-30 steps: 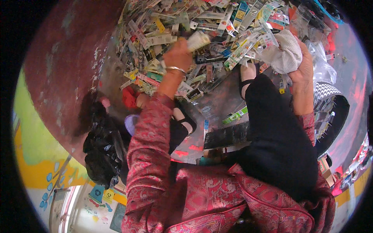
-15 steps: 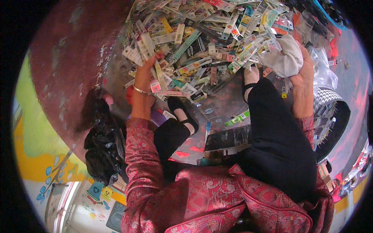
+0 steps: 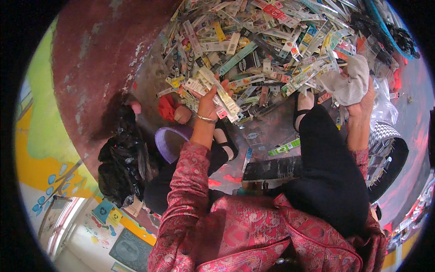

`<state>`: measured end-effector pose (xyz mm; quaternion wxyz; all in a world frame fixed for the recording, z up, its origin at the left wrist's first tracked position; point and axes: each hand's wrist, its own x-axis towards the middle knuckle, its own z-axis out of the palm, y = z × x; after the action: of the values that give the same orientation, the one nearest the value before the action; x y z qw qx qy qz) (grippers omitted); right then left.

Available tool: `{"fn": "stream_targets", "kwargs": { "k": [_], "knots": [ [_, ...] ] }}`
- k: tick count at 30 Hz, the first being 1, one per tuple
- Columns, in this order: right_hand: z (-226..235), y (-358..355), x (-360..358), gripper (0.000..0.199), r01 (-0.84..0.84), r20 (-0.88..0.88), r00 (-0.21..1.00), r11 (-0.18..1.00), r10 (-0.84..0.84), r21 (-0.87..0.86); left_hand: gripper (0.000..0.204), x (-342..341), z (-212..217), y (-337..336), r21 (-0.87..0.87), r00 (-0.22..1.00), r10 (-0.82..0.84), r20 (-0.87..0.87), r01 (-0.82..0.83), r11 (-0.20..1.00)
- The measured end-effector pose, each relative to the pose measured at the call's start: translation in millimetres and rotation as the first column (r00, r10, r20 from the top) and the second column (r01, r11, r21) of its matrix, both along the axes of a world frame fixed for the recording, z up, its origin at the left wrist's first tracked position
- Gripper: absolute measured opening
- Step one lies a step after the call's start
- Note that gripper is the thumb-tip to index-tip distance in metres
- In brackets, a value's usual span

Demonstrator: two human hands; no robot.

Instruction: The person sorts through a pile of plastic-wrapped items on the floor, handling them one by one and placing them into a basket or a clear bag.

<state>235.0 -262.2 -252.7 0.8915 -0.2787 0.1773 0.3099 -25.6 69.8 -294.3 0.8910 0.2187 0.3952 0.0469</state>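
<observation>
A large heap of printed plastic packaging strips spreads over the floor in front of me. My left hand, with a bracelet at the wrist, is closed around a few pale flat packaging strips at the near left edge of the heap. To the right, my right hand grips a white knit cloth, which is bunched up over the fingers and hides most of them. A corner of the cloth hangs toward the strips.
A black plastic bag slumps at the left, beside a purple ring-shaped rim and a red cloth. At the right stand a checked black-and-white container and clear plastic bags. A dark flat board lies between my legs.
My left hand has moved right and slightly down with the strips, which now show more fully. The purple rim and red cloth have come into clearer view. My right hand still holds the cloth.
</observation>
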Motion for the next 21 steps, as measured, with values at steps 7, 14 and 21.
{"fn": "stream_targets", "kwargs": {
  "k": [7,14,21],
  "knots": [
    [6.9,1.5,2.6,0.033,-0.046,0.002,0.999,0.967,0.047,0.250,0.024,-26.9,-69.7,-19.4,-0.086,0.845,0.383,-0.374,-0.443,0.892],
    [-5.7,-4.8,3.7,0.030,-0.050,-0.010,0.999,0.971,0.053,0.235,0.021,52.9,-96.4,-48.1,0.164,0.615,0.215,-0.759,-0.139,0.977],
    [-1.5,-6.1,1.0,0.031,-0.013,0.006,1.000,0.994,0.012,0.111,0.028,89.5,-101.6,-57.8,0.206,0.386,0.132,-0.913,0.158,0.966]
  ]
}}
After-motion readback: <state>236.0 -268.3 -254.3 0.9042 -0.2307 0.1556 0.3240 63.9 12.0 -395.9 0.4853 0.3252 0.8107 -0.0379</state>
